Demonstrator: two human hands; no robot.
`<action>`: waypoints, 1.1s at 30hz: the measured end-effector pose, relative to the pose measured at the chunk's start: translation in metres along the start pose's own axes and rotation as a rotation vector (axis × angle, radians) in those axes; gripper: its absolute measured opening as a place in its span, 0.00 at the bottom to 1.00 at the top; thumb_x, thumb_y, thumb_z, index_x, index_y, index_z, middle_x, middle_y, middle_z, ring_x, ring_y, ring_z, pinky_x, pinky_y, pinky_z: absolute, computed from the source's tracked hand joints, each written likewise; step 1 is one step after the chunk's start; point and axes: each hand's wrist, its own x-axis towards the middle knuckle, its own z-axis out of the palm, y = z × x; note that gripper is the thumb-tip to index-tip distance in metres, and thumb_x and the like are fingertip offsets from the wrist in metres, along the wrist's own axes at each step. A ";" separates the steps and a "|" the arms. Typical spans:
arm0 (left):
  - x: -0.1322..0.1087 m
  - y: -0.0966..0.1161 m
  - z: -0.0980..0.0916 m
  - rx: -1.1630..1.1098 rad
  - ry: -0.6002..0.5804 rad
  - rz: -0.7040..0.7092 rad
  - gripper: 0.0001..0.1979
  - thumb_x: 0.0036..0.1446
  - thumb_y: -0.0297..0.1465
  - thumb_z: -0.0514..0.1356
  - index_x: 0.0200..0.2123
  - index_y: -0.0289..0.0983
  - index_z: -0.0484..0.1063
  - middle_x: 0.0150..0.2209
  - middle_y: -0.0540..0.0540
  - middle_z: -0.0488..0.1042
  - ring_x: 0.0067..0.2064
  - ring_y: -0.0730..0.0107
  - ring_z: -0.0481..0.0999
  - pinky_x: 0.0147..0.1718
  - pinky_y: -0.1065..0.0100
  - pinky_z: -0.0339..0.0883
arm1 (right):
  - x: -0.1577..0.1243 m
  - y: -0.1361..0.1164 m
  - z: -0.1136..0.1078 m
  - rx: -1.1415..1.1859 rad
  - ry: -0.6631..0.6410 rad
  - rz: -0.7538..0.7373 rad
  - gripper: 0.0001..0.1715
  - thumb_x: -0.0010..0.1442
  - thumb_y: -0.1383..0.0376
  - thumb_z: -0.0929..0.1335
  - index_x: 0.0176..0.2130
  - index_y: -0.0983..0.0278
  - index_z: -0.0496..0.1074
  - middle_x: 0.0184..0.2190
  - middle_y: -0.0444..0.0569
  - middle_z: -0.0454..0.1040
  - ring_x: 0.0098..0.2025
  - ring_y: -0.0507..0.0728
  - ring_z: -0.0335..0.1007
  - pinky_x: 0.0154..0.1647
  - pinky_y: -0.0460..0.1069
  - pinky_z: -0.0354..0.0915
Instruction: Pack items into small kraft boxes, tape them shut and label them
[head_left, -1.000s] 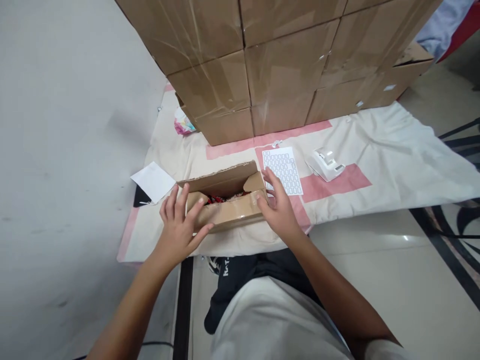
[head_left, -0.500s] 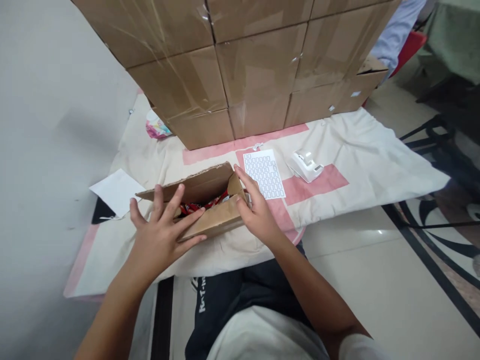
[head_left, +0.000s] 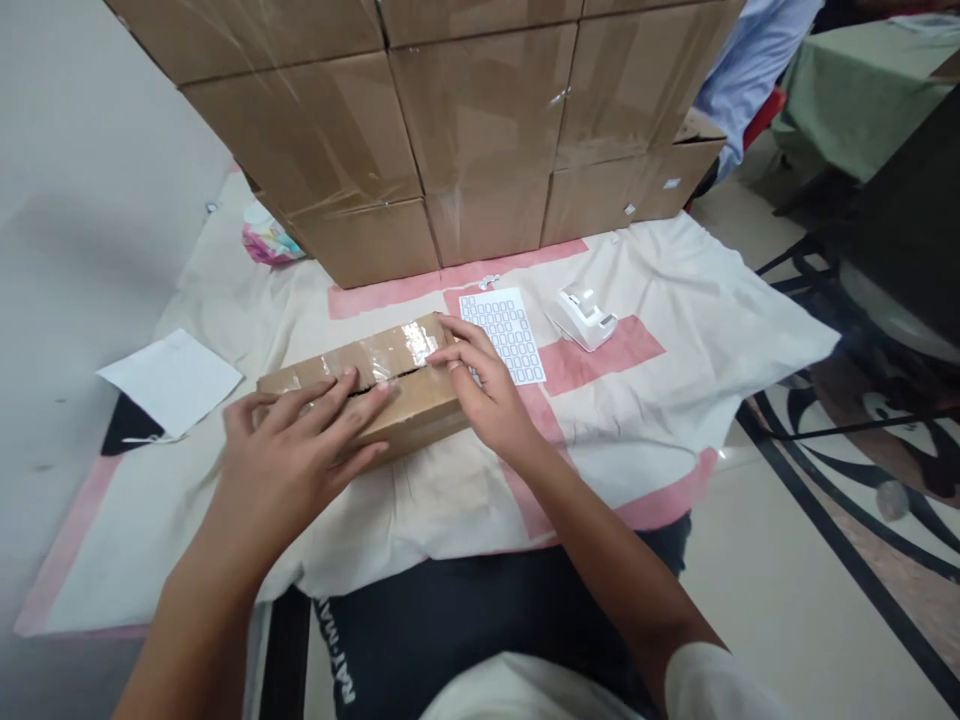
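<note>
A long cardboard box (head_left: 412,405) lies in front of me on the cloth, its top flap folded down and shiny with clear tape. My left hand (head_left: 296,435) rests over the left part of the lid with fingers spread. At the right end, my right hand (head_left: 480,385) touches the flap's corner with bent fingers, its thumb near the lid seam; no separate object shows in it. Just beyond that hand lies a white sheet of small printed labels (head_left: 510,335), partly covered by the fingers. The box's contents are hidden under the flap.
A wall of taped cardboard boxes (head_left: 480,110) stands at the back of the table. A white tape dispenser (head_left: 586,318) sits right of the label sheet. White paper (head_left: 169,380) lies at left, and a colourful packet (head_left: 270,238) stands behind. A person's sleeve (head_left: 757,70) shows at upper right.
The box stood open with red packets visible inside; now its flap is folded down over them. My left hand has pressed onto the lid, and my right hand has moved onto the flap's right end.
</note>
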 end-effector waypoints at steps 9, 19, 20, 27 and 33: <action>0.027 -0.023 0.035 -0.096 0.083 -0.040 0.29 0.65 0.48 0.59 0.68 0.59 0.60 0.67 0.54 0.66 0.60 0.47 0.75 0.50 0.51 0.73 | 0.035 0.063 -0.106 -0.599 0.285 0.161 0.17 0.69 0.58 0.62 0.53 0.60 0.71 0.59 0.58 0.71 0.62 0.68 0.65 0.61 0.67 0.62; 0.058 -0.052 0.060 -0.135 0.186 0.035 0.31 0.61 0.51 0.62 0.66 0.58 0.65 0.65 0.57 0.69 0.58 0.51 0.75 0.53 0.53 0.72 | 0.046 0.086 -0.154 -0.977 0.152 0.641 0.24 0.65 0.50 0.63 0.44 0.66 0.75 0.41 0.63 0.78 0.43 0.69 0.74 0.43 0.59 0.66; 0.059 -0.052 0.059 -0.134 0.192 0.040 0.31 0.61 0.51 0.63 0.66 0.58 0.64 0.65 0.58 0.69 0.57 0.51 0.75 0.52 0.54 0.73 | 0.046 0.085 -0.155 -0.986 0.153 0.642 0.23 0.64 0.50 0.64 0.43 0.65 0.75 0.41 0.62 0.78 0.43 0.69 0.73 0.42 0.58 0.65; 0.069 -0.071 0.073 -0.160 0.243 0.058 0.31 0.60 0.46 0.66 0.65 0.56 0.65 0.61 0.56 0.74 0.58 0.54 0.77 0.53 0.54 0.73 | 0.041 0.071 -0.170 -1.018 0.099 0.668 0.11 0.56 0.56 0.71 0.34 0.61 0.73 0.33 0.52 0.76 0.37 0.62 0.70 0.37 0.54 0.63; 0.085 -0.041 0.070 -0.146 0.484 0.214 0.22 0.56 0.34 0.71 0.54 0.54 0.75 0.58 0.56 0.77 0.56 0.56 0.77 0.52 0.51 0.73 | 0.040 0.072 -0.185 -0.475 0.131 0.832 0.09 0.60 0.61 0.69 0.30 0.62 0.71 0.29 0.49 0.74 0.31 0.57 0.69 0.33 0.52 0.64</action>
